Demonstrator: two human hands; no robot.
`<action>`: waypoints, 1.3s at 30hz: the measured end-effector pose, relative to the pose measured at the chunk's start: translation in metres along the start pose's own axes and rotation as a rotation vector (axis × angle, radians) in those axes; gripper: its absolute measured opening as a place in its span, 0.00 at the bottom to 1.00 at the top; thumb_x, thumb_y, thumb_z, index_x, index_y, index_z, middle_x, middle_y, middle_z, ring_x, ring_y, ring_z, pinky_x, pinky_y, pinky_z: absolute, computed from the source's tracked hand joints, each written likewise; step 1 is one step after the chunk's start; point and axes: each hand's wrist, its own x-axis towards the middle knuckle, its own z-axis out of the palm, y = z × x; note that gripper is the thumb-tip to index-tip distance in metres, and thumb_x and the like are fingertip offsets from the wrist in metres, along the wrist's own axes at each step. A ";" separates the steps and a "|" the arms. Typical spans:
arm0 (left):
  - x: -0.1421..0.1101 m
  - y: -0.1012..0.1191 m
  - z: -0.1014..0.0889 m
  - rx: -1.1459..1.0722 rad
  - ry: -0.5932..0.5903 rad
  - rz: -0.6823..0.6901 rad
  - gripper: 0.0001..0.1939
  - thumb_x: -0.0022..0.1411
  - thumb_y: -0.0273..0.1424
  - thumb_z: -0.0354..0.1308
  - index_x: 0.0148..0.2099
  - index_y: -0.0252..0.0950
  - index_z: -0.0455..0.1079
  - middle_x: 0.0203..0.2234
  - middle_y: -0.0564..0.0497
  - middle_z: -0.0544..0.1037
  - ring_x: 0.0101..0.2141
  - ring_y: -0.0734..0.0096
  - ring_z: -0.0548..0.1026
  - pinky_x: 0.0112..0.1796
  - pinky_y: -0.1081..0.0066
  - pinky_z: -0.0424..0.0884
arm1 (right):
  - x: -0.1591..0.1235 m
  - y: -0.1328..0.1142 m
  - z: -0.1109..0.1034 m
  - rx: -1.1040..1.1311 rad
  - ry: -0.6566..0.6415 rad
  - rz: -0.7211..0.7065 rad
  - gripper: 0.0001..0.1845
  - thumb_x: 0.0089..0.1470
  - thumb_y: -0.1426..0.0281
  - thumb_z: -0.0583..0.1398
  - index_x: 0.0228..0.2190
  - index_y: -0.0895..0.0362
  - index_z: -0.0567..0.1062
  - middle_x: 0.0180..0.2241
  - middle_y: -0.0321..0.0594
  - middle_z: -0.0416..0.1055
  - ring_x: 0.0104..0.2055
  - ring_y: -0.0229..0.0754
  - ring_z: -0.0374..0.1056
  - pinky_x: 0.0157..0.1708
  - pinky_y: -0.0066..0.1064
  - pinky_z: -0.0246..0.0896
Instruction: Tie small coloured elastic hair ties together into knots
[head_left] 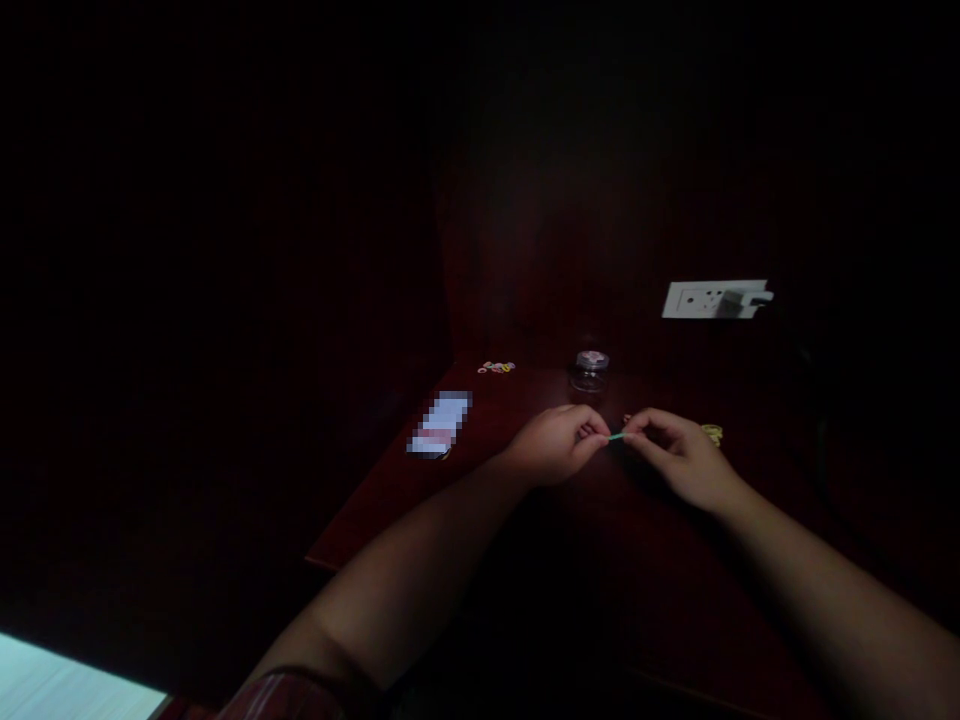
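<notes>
A thin green elastic band (616,436) spans the short gap between my two hands. My left hand (559,444) pinches one end of it between thumb and fingertips. The other end sits in the pinch of my right hand (679,452). Just beyond my hands stands a small clear jar (591,372) with a lid. Several small coloured rings (496,368) lie in a loose group at the back left of the table. Close by my right hand is a yellow bundle (711,434), partly hidden by that hand.
A phone (441,425) with a lit, blurred screen lies on the left of the dark red table (375,520). On the back wall is a white socket plate (716,299) with a plug in it. Most of the surroundings are very dark.
</notes>
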 end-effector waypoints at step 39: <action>0.004 -0.008 0.003 -0.045 -0.002 -0.052 0.08 0.60 0.30 0.55 0.39 0.33 0.72 0.37 0.48 0.78 0.34 0.73 0.75 0.38 0.73 0.72 | -0.003 -0.011 0.009 0.085 -0.095 -0.019 0.10 0.53 0.63 0.59 0.30 0.57 0.72 0.24 0.37 0.65 0.25 0.37 0.60 0.26 0.29 0.59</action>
